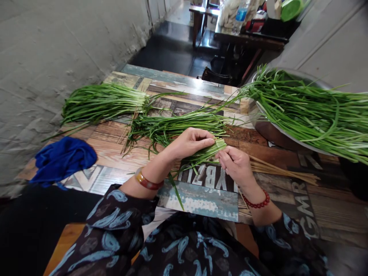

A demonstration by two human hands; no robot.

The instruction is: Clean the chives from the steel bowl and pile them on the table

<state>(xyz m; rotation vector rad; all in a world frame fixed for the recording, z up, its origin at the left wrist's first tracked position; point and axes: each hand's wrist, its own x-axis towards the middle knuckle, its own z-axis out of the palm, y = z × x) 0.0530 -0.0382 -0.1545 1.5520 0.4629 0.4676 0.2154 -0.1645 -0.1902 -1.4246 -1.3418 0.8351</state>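
My left hand (195, 142) is closed around a small bunch of garlic chives (220, 144), its thumb on top near the pale cut ends. My right hand (236, 165) is pinched beside those ends; a thin bamboo skewer (244, 197) runs back from it under the wrist, its tip hidden by the fingers. Just beyond my hands lies a loose pile of chives (184, 126) on the wood-patterned table (201, 193). Several bamboo skewers (284, 168) lie to the right of my right hand.
A metal bowl (267, 134) heaped with chives (310, 107) stands at the right. Farther left are a thick chive bundle (106, 100), more skewers (126, 134) and a crumpled blue cloth (66, 157). A wall borders the left. Another table (250, 40) with a bottle stands behind.
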